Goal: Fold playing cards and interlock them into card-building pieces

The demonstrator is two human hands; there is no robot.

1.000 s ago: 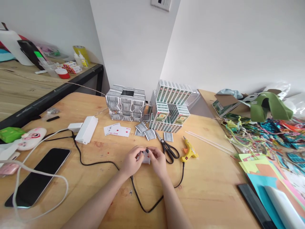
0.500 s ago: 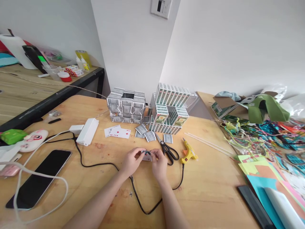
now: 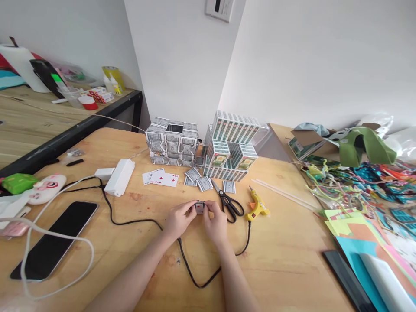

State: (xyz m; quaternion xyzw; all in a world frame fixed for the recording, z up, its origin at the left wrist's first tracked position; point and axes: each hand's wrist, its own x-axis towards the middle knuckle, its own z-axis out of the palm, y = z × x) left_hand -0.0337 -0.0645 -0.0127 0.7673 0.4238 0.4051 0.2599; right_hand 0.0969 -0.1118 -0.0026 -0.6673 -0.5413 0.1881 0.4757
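Note:
Between my fingertips is a small folded playing card (image 3: 199,208), with a red mark on the side facing me. My left hand (image 3: 181,218) pinches its left edge, and my right hand (image 3: 215,221) pinches its right edge. Black-handled scissors (image 3: 230,204) lie just right of my right hand. Beyond them is a yellow glue gun (image 3: 257,206) with a black cord. Several patterned card pieces (image 3: 204,184) rest past my hands, beside face-up playing cards (image 3: 165,179). Farther back stands a hollow block built from folded cards (image 3: 172,143).
Stacked card boxes (image 3: 227,147) stand behind the scissors. Clear glue sticks (image 3: 284,193) lie to the right, near coloured paper (image 3: 354,234) and heaped craft bits. On the left are a white adapter (image 3: 120,177), a phone (image 3: 55,242) and looping cables. The glue gun's cord passes beneath my forearms.
The card between my fingers has tilted, so more of its red-marked face shows now. Both hands keep their grip in nearly the same place.

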